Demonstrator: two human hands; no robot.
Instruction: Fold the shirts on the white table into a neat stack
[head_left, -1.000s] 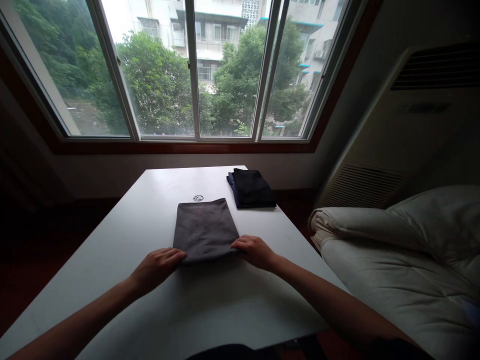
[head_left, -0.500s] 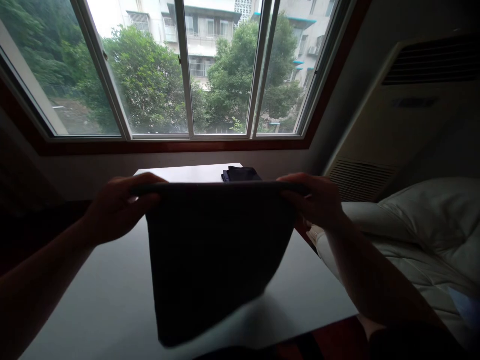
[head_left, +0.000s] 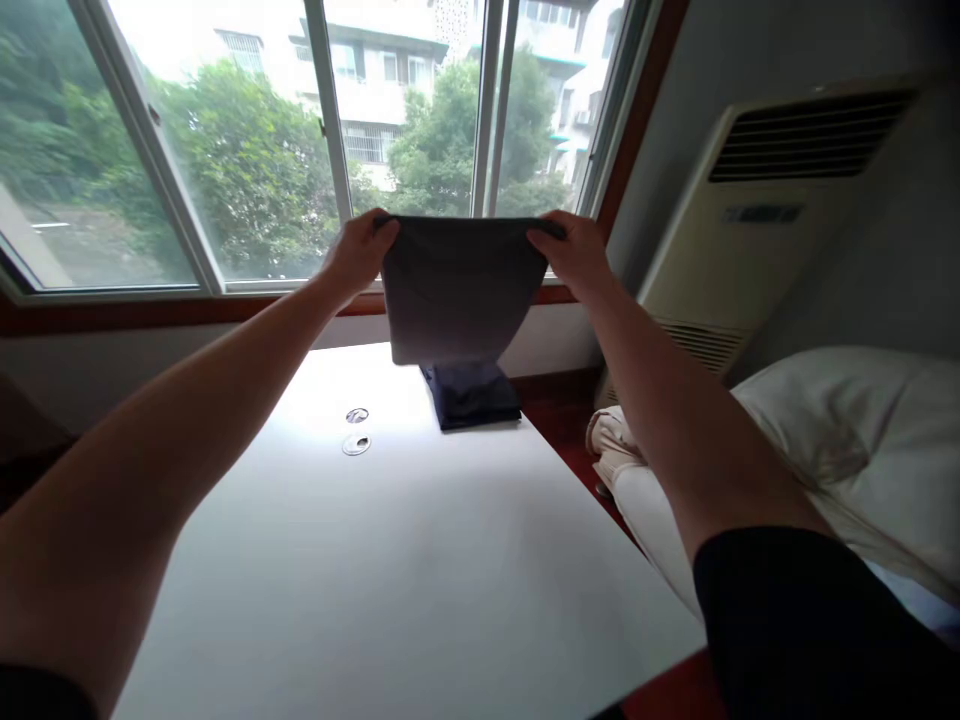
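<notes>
A dark grey folded piece of cloth [head_left: 461,290], perhaps a garment, hangs between my two outstretched arms. My left hand [head_left: 361,250] pinches its upper left corner, thumb toward me. At the upper right corner my right hand [head_left: 577,250] grips it the same way. The top edge is stretched taut and the lower edge hangs free. Just below and behind it, a dark folded stack of cloth [head_left: 476,398] lies near the far right edge of the white table [head_left: 405,560]. The hanging cloth covers the back part of that stack.
Two small round discs [head_left: 357,443] sit on the tabletop left of the stack. A window [head_left: 262,180] lies beyond the table. To the right stand a floor air conditioner [head_left: 720,240] and a seat or bedding with a pale cover [head_left: 862,430].
Both hands have moved forward and away from me, carrying the cloth toward the far end of the table. The view has brightened, and the dark stack and discs now show more fully.
</notes>
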